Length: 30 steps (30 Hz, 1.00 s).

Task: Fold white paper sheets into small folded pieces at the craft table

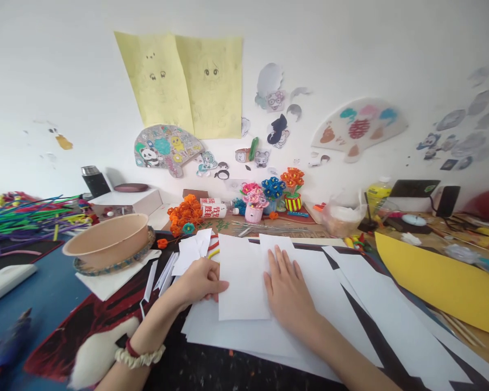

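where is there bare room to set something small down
The blue tabletop between the white bar and dark red mat looks free; so does the black strip between the white sheets and the person, bar specks. Crowded: the back edge around the orange flowers, and the right side, with white strips and a yellow sheet.

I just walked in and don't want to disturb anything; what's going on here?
A person's left hand pinches the left edge of a plain white rectangular paper sheet, while the right hand lies flat on paper at its right side. Beneath are larger white paper sheets; smaller white paper pieces lie just beyond the left hand.
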Each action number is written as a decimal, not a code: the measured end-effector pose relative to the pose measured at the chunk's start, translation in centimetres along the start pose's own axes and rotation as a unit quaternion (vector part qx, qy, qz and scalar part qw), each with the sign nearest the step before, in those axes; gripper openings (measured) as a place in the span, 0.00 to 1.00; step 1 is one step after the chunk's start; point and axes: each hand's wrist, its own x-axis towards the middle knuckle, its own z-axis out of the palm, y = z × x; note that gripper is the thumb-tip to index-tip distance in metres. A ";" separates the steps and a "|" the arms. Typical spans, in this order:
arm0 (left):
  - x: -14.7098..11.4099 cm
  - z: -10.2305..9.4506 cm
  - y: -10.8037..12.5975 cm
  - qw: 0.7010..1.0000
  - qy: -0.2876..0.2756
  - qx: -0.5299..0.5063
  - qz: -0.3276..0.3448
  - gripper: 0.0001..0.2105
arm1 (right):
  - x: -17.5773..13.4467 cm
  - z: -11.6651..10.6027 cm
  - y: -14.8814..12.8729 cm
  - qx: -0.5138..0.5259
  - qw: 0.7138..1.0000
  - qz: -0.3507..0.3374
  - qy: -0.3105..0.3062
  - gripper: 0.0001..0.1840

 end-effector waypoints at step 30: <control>-0.2 2.9 2.8 0.954 0.184 -0.212 0.108 0.17 | 2.3 -6.5 1.9 0.641 0.742 -0.001 -0.199 0.20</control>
